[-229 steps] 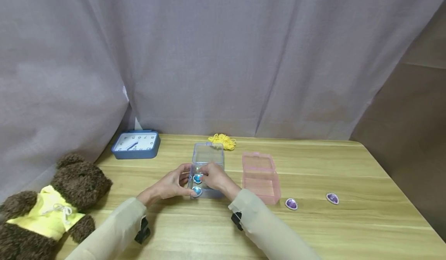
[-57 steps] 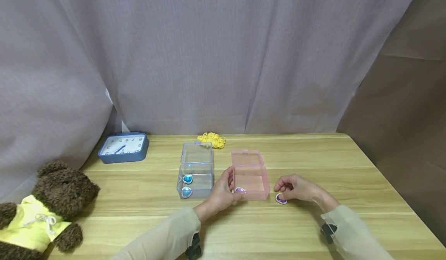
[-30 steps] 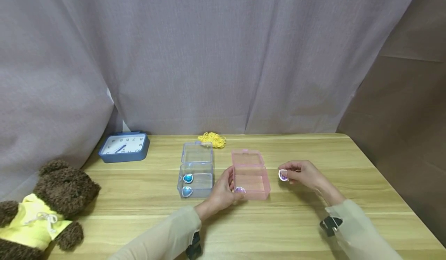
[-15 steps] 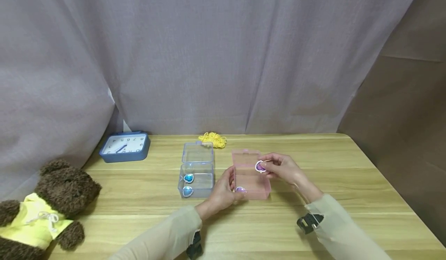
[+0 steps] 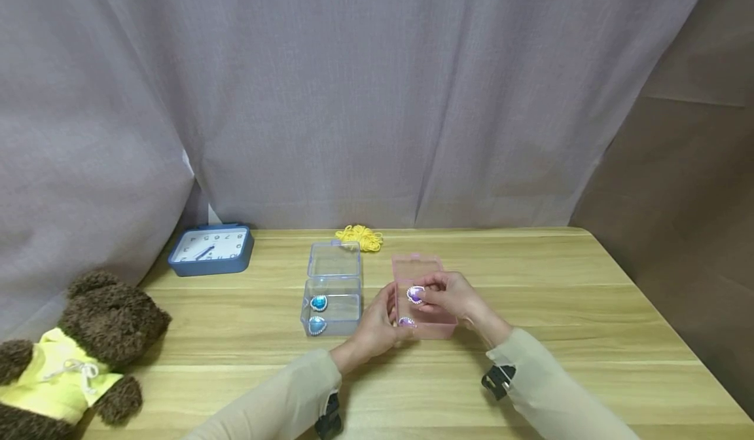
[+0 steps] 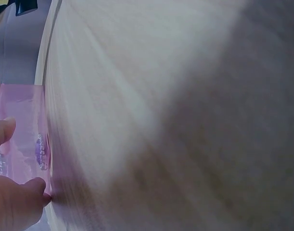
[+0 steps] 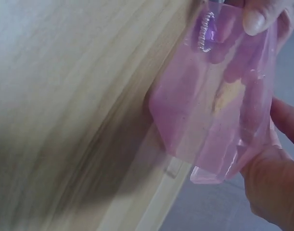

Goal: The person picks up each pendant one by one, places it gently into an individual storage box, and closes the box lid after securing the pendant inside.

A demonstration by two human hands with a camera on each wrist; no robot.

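My left hand [image 5: 374, 330] holds the open, see-through pink box [image 5: 437, 330] at its left side, thumb near the front corner and fingers along the left wall. A purple gem with a white beaded edge [image 5: 415, 294] is pinched between thumb and fingers of my right hand [image 5: 456, 296], over the box's left part. Another purple gem [image 5: 406, 322] lies inside, at the front left corner; the right wrist view shows that gem [image 7: 208, 32] through the pink wall. Part of the box's inside and lid is hidden behind my right hand.
Left of the pink box stands an open clear blue box [image 5: 346, 327] with two blue gems [image 5: 318, 304] in it. Yellow string [image 5: 360, 238] lies behind. A blue clock [image 5: 212, 250] and a brown teddy bear [image 5: 114, 319] are at the left. A grey curtain [image 5: 330, 99] hangs behind.
My right hand picked the purple gem up from the table and carried it left over the pink box. Earlier, both hands were at the blue box; the left has since moved to the pink one.
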